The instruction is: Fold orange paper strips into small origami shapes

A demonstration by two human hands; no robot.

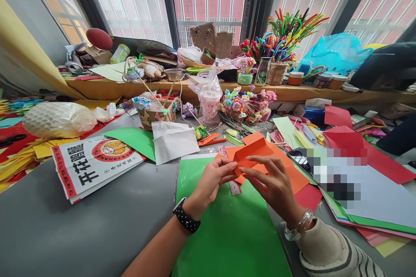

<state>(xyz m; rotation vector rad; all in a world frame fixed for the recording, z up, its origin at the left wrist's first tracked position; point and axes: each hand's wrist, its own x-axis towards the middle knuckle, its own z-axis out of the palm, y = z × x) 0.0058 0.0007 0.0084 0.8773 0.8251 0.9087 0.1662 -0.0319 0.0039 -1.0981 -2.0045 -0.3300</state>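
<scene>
Pinching folded orange paper between both hands above green sheet on desk: left hand fingers pressed on left corner, right hand fingers pinching lower edge, ruler underneath.

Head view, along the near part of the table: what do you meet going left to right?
Printed bag → left hand → folded orange paper → right hand → red sheets.
</scene>
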